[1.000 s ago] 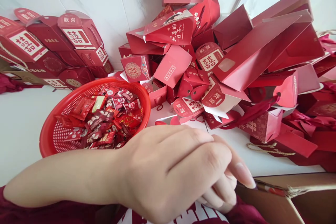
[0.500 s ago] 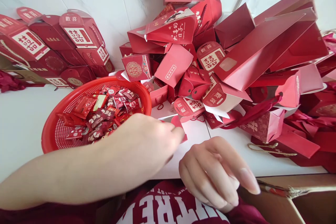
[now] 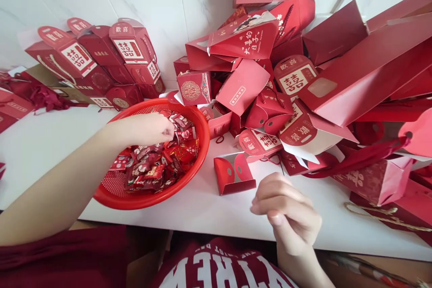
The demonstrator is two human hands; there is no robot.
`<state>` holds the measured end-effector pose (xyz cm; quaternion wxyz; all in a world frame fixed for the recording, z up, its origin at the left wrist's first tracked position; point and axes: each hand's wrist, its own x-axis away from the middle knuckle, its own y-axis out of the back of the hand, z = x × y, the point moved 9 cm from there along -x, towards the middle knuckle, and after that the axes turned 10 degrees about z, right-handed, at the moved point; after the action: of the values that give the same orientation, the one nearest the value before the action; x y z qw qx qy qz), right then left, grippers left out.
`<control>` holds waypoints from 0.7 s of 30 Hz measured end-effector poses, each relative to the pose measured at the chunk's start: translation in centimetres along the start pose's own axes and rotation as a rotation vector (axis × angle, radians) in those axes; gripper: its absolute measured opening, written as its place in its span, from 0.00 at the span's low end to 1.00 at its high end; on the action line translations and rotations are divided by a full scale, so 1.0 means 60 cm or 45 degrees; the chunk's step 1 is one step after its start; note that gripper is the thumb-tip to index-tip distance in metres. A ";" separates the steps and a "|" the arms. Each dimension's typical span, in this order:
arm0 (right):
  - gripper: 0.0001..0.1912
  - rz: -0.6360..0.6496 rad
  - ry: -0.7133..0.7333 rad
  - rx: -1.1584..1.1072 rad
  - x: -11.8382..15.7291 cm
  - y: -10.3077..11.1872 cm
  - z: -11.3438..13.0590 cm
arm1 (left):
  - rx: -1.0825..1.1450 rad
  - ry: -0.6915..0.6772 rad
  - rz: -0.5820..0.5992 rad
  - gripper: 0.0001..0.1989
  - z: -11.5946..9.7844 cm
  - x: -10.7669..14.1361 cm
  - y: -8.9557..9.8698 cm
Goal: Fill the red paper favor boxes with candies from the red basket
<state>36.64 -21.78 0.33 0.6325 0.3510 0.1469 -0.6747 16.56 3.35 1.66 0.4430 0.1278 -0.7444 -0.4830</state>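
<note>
My left hand [image 3: 153, 128] reaches over the far rim of a red plastic basket [image 3: 141, 203] and down among wrapped candies [image 3: 148, 168]. Its fingers are curled and partly hidden, so I cannot make out what is between them. To the right of the basket stands a small red gift box [image 3: 236, 187], with its holed flaps raised and its top open. My right hand [image 3: 286, 211] hovers just right of that box, apart from it. Its fingers are loosely bent, the thumb lies a little away from them, and nothing shows in the hand.
Behind the small box, a heap of red gift boxes [image 3: 243, 85] spreads to the right along the tiled wall. Stacked handled boxes [image 3: 131, 49] stand at the back left. The white tabletop [image 3: 189, 216] ends close to my body, with cardboard [image 3: 357, 270] below its edge.
My left hand has moved left, from the small box to the candies in the basket. My right hand has turned, fingers now toward the box. The view has shifted left.
</note>
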 end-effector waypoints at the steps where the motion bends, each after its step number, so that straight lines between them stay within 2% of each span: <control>1: 0.11 0.059 0.033 0.194 -0.005 -0.005 0.005 | -0.002 -0.025 0.082 0.12 -0.002 -0.005 -0.012; 3: 0.15 0.191 0.097 0.549 -0.014 -0.023 0.011 | -0.013 -0.052 0.171 0.15 -0.005 -0.015 -0.026; 6: 0.25 0.368 0.162 0.944 -0.021 -0.059 0.006 | -0.070 -0.005 0.020 0.20 -0.001 -0.040 -0.021; 9: 0.31 0.453 0.142 1.055 -0.021 -0.082 -0.004 | -0.165 0.061 -0.122 0.24 0.000 -0.069 -0.030; 12: 0.35 0.461 0.091 0.952 -0.019 -0.085 -0.007 | -0.264 0.082 -0.157 0.24 -0.010 -0.094 -0.058; 15: 0.36 0.380 0.037 0.566 -0.017 -0.068 -0.003 | -0.280 0.072 -0.169 0.18 -0.018 -0.108 -0.079; 18: 0.29 0.161 -0.047 0.107 -0.012 -0.037 -0.010 | -0.240 0.080 -0.100 0.11 -0.013 -0.115 -0.087; 21: 0.19 -0.088 -0.179 0.023 0.001 -0.006 -0.030 | -0.115 0.054 -0.102 0.09 -0.009 -0.101 -0.063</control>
<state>36.80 -20.57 -1.08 0.6145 0.3032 0.1082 -0.7202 19.58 4.85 -4.66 0.4443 0.1475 -0.7067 -0.5305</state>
